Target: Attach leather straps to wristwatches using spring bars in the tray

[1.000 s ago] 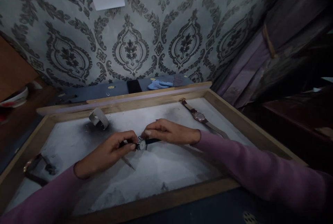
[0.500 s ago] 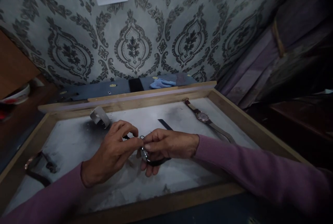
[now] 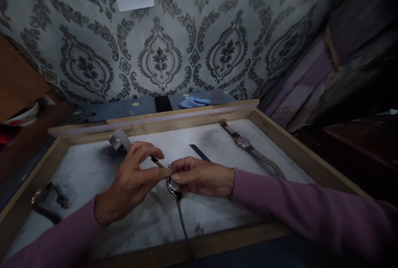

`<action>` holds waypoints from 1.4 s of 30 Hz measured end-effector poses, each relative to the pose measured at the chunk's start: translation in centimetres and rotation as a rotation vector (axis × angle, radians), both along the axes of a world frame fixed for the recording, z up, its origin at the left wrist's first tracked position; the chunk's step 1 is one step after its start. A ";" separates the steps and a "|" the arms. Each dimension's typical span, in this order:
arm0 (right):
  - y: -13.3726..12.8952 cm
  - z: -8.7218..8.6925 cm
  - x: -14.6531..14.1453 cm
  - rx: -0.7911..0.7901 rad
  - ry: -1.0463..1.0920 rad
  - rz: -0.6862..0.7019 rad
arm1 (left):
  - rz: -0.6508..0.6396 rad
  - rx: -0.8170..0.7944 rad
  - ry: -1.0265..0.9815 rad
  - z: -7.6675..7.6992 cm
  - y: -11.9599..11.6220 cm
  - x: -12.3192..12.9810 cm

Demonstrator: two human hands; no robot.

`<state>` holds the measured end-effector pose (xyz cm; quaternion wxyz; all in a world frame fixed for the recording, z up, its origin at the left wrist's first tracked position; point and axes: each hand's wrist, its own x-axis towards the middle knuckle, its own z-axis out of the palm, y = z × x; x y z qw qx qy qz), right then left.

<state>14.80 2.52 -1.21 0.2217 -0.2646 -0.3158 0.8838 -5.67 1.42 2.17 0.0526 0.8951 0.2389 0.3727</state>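
Between my hands, over the middle of a wood-framed tray (image 3: 270, 227), is a wristwatch (image 3: 173, 186) with a shiny metal case and a dark strap hanging down toward the tray's front edge. My right hand (image 3: 199, 176) grips the case at its upper right side. The thumb and forefinger of my left hand (image 3: 133, 181) pinch together at the top of the case, beside the short upper strap; whatever small part they hold is hidden. A small dark ring shows just above the fingertips.
Inside the tray lie a watch with a long grey strap (image 3: 243, 142), a dark flat strip (image 3: 199, 152), a grey rolled band (image 3: 120, 139) and a brown strap watch (image 3: 40, 201). Behind are a blue cloth (image 3: 194, 101) and a black patch.
The dark strap, earlier held across my right hand's lower fingers, now hangs down. Those fingers have curled in behind the watch. The upper strap shows more clearly.
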 end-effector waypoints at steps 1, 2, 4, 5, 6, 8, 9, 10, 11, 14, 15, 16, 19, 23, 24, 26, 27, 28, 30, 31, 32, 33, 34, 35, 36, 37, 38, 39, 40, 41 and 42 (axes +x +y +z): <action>0.0 0.1 -0.1 0.017 -0.014 -0.038 | 0.010 -0.027 -0.010 -0.1 0.0 0.0; -0.1 0.2 -0.1 0.042 -0.027 -0.079 | 0.030 -0.061 -0.025 -0.3 0.0 0.0; -0.1 0.5 -0.1 0.121 -0.061 -0.163 | 0.108 -0.154 -0.074 -0.5 0.0 0.1; 0.0 0.7 -0.1 0.170 -0.083 -0.204 | 0.151 -0.224 -0.104 -0.6 0.0 0.2; 0.0 0.8 -0.1 0.219 -0.104 -0.240 | 0.184 -0.315 -0.135 -0.7 0.1 0.2; 0.0 0.9 -0.1 0.305 -0.145 -0.288 | 0.190 -0.561 -0.185 -0.8 0.2 0.5; 0.1 0.9 -0.1 0.337 -0.162 -0.307 | 0.163 -0.695 -0.211 -0.9 0.3 0.6; 0.1 0.9 -0.1 0.362 -0.175 -0.322 | 0.123 -0.817 -0.235 -1.0 0.3 0.8; 0.1 0.8 -0.2 0.382 -0.188 -0.337 | 0.087 -0.917 -0.259 -1.0 0.4 0.9; 0.0 0.5 -0.4 0.421 -0.214 -0.373 | 0.033 -1.099 -0.317 -1.3 0.4 1.4; 0.0 0.5 -0.4 0.432 -0.222 -0.380 | 0.029 -1.135 -0.328 -1.4 0.4 1.5; -0.1 0.4 -0.5 0.443 -0.230 -0.382 | 0.028 -1.162 -0.332 -1.5 0.5 1.6; -0.1 0.3 -0.5 0.477 -0.266 -0.369 | 0.025 -1.179 -0.301 -1.7 0.6 1.6; 0.0 0.4 -0.2 0.533 -0.298 -0.309 | 0.032 -1.152 -0.274 -1.7 0.6 1.3; 0.0 0.4 -0.2 0.541 -0.300 -0.295 | 0.034 -1.157 -0.268 -1.6 0.6 1.3; 0.1 0.5 0.0 0.549 -0.296 -0.273 | 0.037 -1.170 -0.249 -1.4 0.5 1.2; 0.1 0.6 0.0 0.550 -0.292 -0.263 | 0.035 -1.174 -0.240 -1.3 0.5 1.2; 0.1 0.6 0.1 0.549 -0.285 -0.255 | 0.031 -1.177 -0.234 -1.2 0.5 1.1; 0.2 0.7 0.1 0.545 -0.278 -0.234 | 0.014 -1.192 -0.233 -1.2 0.5 1.1; 0.2 0.7 0.1 0.543 -0.283 -0.220 | 0.004 -1.201 -0.235 -1.2 0.5 1.1; 0.2 0.7 0.1 0.541 -0.294 -0.210 | -0.005 -1.208 -0.238 -1.3 0.5 1.1; 0.2 0.7 0.0 0.542 -0.308 -0.200 | -0.015 -1.211 -0.239 -1.4 0.4 1.1; 0.2 0.6 0.0 0.544 -0.323 -0.192 | -0.021 -1.206 -0.234 -1.5 0.4 1.2; 0.2 0.6 0.0 0.546 -0.337 -0.183 | -0.021 -1.192 -0.222 -1.7 0.4 1.2; 0.3 0.5 0.0 0.550 -0.349 -0.173 | -0.017 -1.172 -0.204 -1.8 0.3 1.2; 0.3 0.5 0.0 0.556 -0.358 -0.163 | -0.009 -1.152 -0.183 -1.9 0.2 1.2; 0.3 0.4 0.0 0.564 -0.365 -0.152 | 0.000 -1.137 -0.162 -2.0 0.2 1.2; 0.3 0.4 0.0 0.575 -0.371 -0.143 | 0.007 -1.127 -0.144 -2.0 0.1 1.3; 0.3 0.4 0.0 0.588 -0.376 -0.137 | 0.007 -1.124 -0.137 -2.0 0.1 1.3; 0.3 0.4 0.1 0.605 -0.379 -0.134 | -0.004 -1.128 -0.138 -2.0 0.0 1.3; 0.3 0.4 0.1 0.624 -0.380 -0.135 | -0.017 -1.138 -0.146 -1.9 0.0 1.3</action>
